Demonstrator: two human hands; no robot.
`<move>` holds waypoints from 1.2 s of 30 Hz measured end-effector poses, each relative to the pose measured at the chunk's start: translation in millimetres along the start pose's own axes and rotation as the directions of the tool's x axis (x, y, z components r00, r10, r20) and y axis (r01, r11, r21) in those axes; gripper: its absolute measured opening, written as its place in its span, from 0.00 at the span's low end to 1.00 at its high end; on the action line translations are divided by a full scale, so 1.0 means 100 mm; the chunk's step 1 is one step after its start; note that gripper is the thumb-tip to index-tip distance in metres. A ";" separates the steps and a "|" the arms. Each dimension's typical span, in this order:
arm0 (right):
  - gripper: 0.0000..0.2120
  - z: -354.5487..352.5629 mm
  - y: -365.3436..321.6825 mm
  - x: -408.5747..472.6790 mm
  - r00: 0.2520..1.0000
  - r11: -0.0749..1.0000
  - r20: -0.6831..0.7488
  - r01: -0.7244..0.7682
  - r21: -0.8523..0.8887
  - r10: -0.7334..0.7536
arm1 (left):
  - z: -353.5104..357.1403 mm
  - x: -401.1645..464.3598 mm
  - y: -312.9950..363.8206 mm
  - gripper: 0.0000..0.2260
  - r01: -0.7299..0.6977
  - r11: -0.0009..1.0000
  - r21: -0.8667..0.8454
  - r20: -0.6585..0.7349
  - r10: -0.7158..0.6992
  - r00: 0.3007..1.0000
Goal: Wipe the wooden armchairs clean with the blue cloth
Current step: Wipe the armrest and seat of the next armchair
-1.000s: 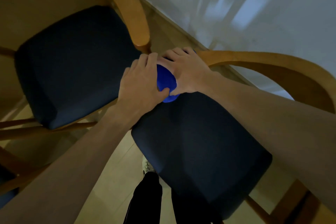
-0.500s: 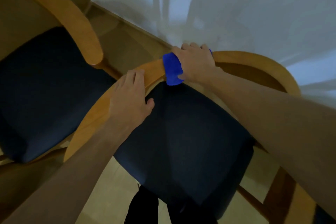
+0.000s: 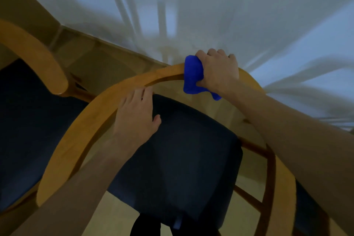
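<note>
Both forearms were bare up to the frame edge, no sleeve or cuff visible on either. Left hand (image 3: 136, 113) and right hand (image 3: 218, 71) were bare too: no gloves, and no rings, watch or bands made out in the dim, soft footage. Nails too blurred to describe. At bottom centre, dark trouser legs (image 3: 145, 226) showed, black or near-black, plain fabric. Footwear couldn't be made out. Nothing else of the person was in frame.
</note>
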State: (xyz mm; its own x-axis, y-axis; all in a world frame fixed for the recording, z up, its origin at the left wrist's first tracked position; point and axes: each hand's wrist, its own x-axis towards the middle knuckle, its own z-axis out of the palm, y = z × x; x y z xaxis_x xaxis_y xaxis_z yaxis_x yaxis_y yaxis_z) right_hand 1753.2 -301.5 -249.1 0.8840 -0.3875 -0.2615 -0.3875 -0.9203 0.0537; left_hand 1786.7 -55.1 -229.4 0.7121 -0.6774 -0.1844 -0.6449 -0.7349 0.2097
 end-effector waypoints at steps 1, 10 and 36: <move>0.31 -0.01 0.07 -0.04 1.000 0.999 0.000 -0.028 0.033 0.028 | -0.01 0.01 0.05 0.31 -0.020 1.000 -0.002 0.002 0.020 1.000; 0.34 0.08 0.65 -0.49 0.967 0.884 0.053 -0.251 0.394 0.251 | -0.08 0.20 0.54 0.30 -0.219 0.975 0.047 0.014 0.218 0.976; 0.21 0.95 1.15 -2.16 0.635 0.400 0.364 -0.740 0.541 0.682 | 0.29 0.37 1.91 0.27 -0.580 0.814 0.020 0.239 0.560 0.793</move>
State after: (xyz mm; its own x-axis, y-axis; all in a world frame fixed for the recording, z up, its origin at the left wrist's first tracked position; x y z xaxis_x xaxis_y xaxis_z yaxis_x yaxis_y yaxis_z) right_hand 1492.4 -318.6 -277.6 0.2020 -0.8536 -0.4801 -0.9505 -0.0526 -0.3064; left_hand 1681.4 -221.2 -223.8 0.1377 -0.9561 -0.2586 -0.9437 -0.2059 0.2588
